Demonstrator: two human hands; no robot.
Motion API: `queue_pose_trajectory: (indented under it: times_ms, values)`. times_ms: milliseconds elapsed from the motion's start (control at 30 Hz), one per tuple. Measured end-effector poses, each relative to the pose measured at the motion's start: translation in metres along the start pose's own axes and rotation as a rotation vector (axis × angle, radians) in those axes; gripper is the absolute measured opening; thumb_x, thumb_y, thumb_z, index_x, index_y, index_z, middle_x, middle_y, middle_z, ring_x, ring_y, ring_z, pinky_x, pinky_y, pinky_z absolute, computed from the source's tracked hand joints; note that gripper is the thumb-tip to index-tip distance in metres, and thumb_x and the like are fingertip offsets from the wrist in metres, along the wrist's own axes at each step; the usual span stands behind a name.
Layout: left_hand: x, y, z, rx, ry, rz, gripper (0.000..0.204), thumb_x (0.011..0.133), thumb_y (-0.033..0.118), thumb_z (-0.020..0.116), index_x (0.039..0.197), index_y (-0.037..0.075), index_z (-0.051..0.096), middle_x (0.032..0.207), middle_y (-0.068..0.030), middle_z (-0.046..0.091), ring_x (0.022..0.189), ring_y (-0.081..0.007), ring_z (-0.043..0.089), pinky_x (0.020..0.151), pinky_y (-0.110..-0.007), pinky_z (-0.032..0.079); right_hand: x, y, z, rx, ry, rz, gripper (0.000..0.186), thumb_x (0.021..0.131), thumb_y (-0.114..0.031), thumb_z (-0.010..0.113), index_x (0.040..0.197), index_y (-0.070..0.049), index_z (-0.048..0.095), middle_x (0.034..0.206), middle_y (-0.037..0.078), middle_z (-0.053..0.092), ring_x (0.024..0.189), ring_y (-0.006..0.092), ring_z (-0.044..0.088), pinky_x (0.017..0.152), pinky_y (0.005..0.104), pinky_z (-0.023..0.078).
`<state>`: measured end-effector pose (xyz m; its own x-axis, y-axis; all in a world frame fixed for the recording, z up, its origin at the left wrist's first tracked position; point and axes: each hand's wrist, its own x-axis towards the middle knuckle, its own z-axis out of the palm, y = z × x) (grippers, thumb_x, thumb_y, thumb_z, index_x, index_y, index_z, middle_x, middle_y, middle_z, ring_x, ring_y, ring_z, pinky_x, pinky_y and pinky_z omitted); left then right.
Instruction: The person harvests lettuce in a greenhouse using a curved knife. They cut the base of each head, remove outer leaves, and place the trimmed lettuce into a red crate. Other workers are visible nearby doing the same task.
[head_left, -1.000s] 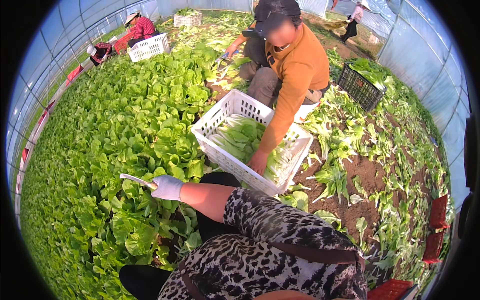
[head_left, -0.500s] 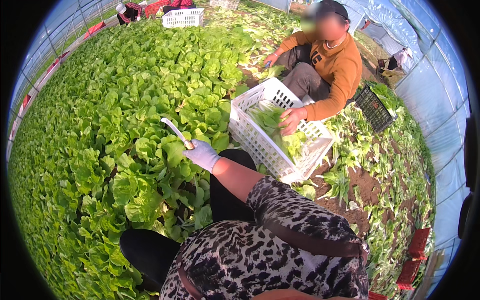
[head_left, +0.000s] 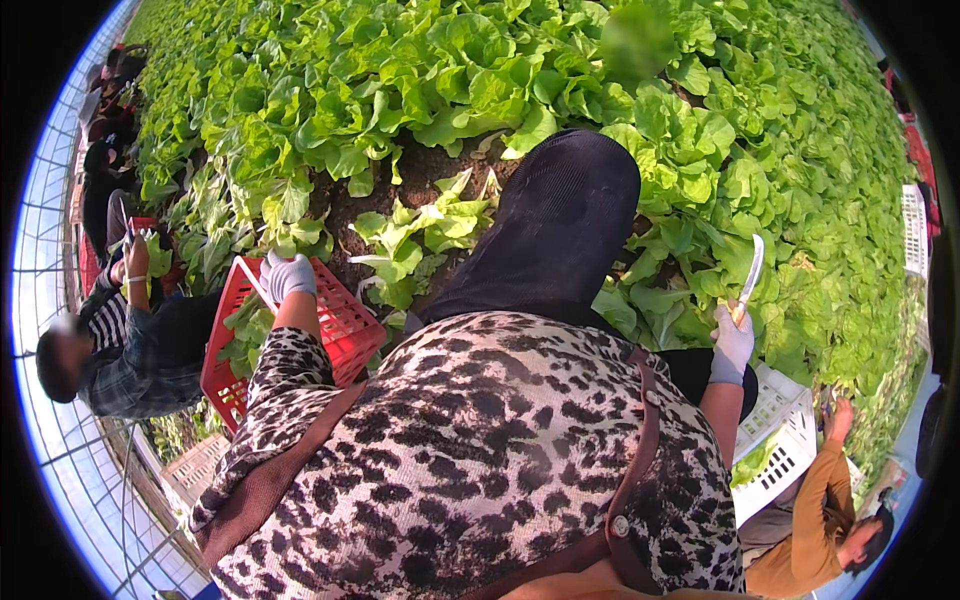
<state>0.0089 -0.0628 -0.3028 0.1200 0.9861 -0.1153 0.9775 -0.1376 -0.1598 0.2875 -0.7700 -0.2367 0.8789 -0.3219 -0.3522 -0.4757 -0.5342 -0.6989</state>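
Greenhouse film wall (head_left: 55, 290) on a grid frame bends along the left. Bed of leafy greens (head_left: 450, 60) runs across the far side and down the right; strip of bare soil (head_left: 365, 200) at its near edge, with loose leaves (head_left: 430, 235) on it. Wearer's dark knee (head_left: 565, 220) juts over this near edge.

Hands: both gloved. Right hand (head_left: 735, 340) is closed around the handle of a knife (head_left: 752, 268), curved blade pointing up and away, above the greens toward the bed's near right corner. Left hand (head_left: 288, 277) is at the far rim of a red basket (head_left: 350, 315), fingers bent; cannot tell whether it grips the rim or the pale strip beneath it. Basket stands tilted at the bed's near left, leaves (head_left: 248, 335) inside.

White crate (head_left: 780, 470) with greens lies beyond the right forearm; co-worker in orange (head_left: 815, 510) sits beside it. Co-worker in plaid (head_left: 145, 360) is left of the basket.
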Motion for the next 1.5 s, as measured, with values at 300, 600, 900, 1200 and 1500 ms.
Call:
queue_pose_trajectory:
  times_ms: [300, 600, 900, 1200, 1500]
  values:
    - [0.044, -0.073, 0.001, -0.884, -0.369, -0.544, 0.070, 0.087, 0.024, 0.064, 0.148, 0.003, 0.038, 0.137, -0.0208, 0.056, 0.117, -0.0304, 0.062, 0.099, -0.044, 0.049, -0.006, -0.005, 0.017, 0.007, -0.007, -0.027, 0.033, 0.088, -0.017, 0.073, 0.115, -0.002, 0.063, 0.081, 0.002, 0.062, 0.054, 0.0081, 0.051, 0.049, 0.0223, 0.043]
    - [0.032, 0.127, 0.099, -0.840, -0.818, -0.125, 0.066, 0.090, 0.022, 0.061, 0.148, 0.002, 0.038, 0.139, -0.0200, 0.055, 0.118, -0.0298, 0.060, 0.100, -0.042, 0.049, -0.034, -0.045, 0.008, -0.282, 0.030, -0.162, 0.036, 0.083, -0.039, 0.068, 0.096, -0.006, 0.063, 0.091, 0.018, 0.066, 0.087, 0.0385, 0.064, 0.077, 0.0446, 0.051]
    - [-0.008, 0.173, 0.105, -0.693, -0.895, 0.085, 0.062, 0.092, 0.021, 0.059, 0.148, 0.001, 0.039, 0.140, -0.0191, 0.053, 0.119, -0.0291, 0.059, 0.100, -0.041, 0.048, -0.056, -0.071, -0.035, 0.002, 0.379, -0.235, 0.033, 0.084, -0.033, 0.071, 0.090, -0.002, 0.061, 0.078, 0.018, 0.062, 0.075, 0.0365, 0.062, 0.071, 0.0422, 0.049]
    - [-0.012, 0.226, 0.083, -0.613, -0.827, 0.194, 0.058, 0.095, 0.019, 0.056, 0.147, 0.000, 0.040, 0.142, -0.0183, 0.052, 0.120, -0.0285, 0.058, 0.100, -0.040, 0.047, -0.154, -0.023, -0.189, -0.210, 0.693, -0.133, 0.036, 0.084, -0.030, 0.071, 0.104, -0.001, 0.065, 0.083, 0.016, 0.065, 0.076, 0.0277, 0.065, 0.071, 0.0371, 0.051]
    - [-0.019, 0.296, -0.040, -0.642, -0.513, 0.286, 0.054, 0.097, 0.017, 0.054, 0.147, -0.001, 0.040, 0.143, -0.0174, 0.051, 0.121, -0.0279, 0.057, 0.101, -0.038, 0.047, -0.123, 0.186, -0.071, 0.316, 0.435, 0.490, 0.055, 0.079, -0.052, 0.071, 0.090, 0.002, 0.061, 0.075, 0.019, 0.064, 0.071, 0.0341, 0.065, 0.069, 0.0436, 0.051]
